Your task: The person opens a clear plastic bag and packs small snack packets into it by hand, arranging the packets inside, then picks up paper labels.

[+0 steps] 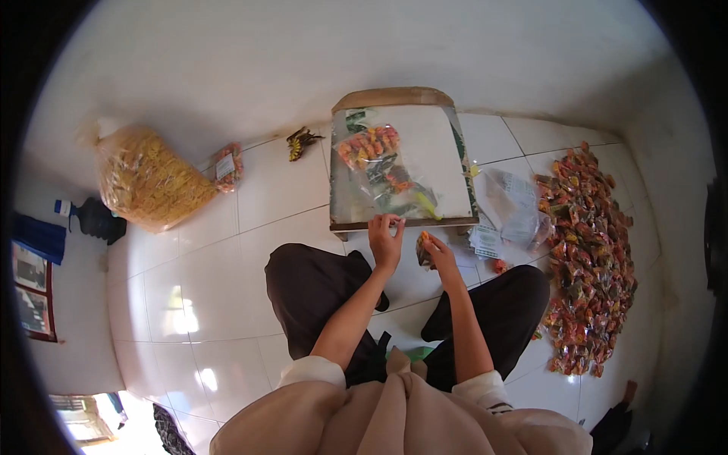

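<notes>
My right hand is closed on a small filled packet beyond my right knee's inner side, just below the table edge. My left hand is at the front edge of the low table, its thumb and fingers pinched together; what they hold, if anything, is too small to make out. On the table lies a clear plastic bag with orange-red packets in it. Nearer the front edge are a loose orange-red packet and a yellow-green strip.
A large bag of yellow snacks stands at the left, beside a smaller packed bag. A dark yellow bunch lies near the wall. Right of the table are plastic bags with printed sheets and a wide pile of packets.
</notes>
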A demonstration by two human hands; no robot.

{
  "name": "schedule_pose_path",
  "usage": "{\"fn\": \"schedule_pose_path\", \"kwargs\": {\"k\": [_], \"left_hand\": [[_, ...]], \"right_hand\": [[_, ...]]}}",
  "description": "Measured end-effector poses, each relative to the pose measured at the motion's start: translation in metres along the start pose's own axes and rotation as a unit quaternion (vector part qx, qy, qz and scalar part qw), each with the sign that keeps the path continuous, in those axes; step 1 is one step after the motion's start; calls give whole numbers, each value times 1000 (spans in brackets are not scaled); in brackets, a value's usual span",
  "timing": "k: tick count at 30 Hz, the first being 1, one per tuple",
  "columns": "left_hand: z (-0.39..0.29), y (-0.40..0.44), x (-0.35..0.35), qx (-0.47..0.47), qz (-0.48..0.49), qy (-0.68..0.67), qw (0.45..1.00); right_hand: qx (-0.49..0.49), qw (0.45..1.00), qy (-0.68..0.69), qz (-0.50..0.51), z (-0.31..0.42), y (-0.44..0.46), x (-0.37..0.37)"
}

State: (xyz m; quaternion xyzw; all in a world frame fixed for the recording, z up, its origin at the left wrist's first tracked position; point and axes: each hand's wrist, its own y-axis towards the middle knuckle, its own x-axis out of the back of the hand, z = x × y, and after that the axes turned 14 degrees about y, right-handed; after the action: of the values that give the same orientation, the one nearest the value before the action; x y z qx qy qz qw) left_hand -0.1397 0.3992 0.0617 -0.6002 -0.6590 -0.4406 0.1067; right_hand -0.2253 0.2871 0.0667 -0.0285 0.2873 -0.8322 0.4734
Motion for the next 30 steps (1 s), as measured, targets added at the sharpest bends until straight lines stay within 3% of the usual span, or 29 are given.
{"fn": "schedule_pose_path", "kwargs": {"k": [4,7,10,11,12,14,18,20,21,27,28,30], "left_hand": [[6,2,13,-11,-14,-75,997],[12,-2,24,-28,-10,-47,998],[22,-5,23,18,-6,-52,998],[23,-7,22,19,-6,-52,998],[24,-8,23,13,4,-51,999],[24,-8,20,6,19,-52,998],[17,-9,15,9,7,-90,996],[13,-6,18,7,8,-99,995],[13,-7,18,-3,12,-103,995],[35,-15,26,-6,56,-111,992],[41,-18,27,-41,74,-100,991],[50,-15,29,-76,90,-85,989]], "right_hand": [[12,999,-15,35,9,29,-27],[-30,996,-8,78,25,47,-39],[-33,996,-45,77,50,33,-40],[1,994,51,93,54,24,-38],[1,994,50,93,54,24,-36],[-31,961,253,108,54,24,-32],[-19,980,182,74,26,30,-32],[-81,956,258,118,9,37,-34],[-56,947,274,157,6,42,-37],[-7,960,222,168,19,82,-71],[-10,959,223,172,19,93,-77],[3,986,143,85,16,115,-92]]}}
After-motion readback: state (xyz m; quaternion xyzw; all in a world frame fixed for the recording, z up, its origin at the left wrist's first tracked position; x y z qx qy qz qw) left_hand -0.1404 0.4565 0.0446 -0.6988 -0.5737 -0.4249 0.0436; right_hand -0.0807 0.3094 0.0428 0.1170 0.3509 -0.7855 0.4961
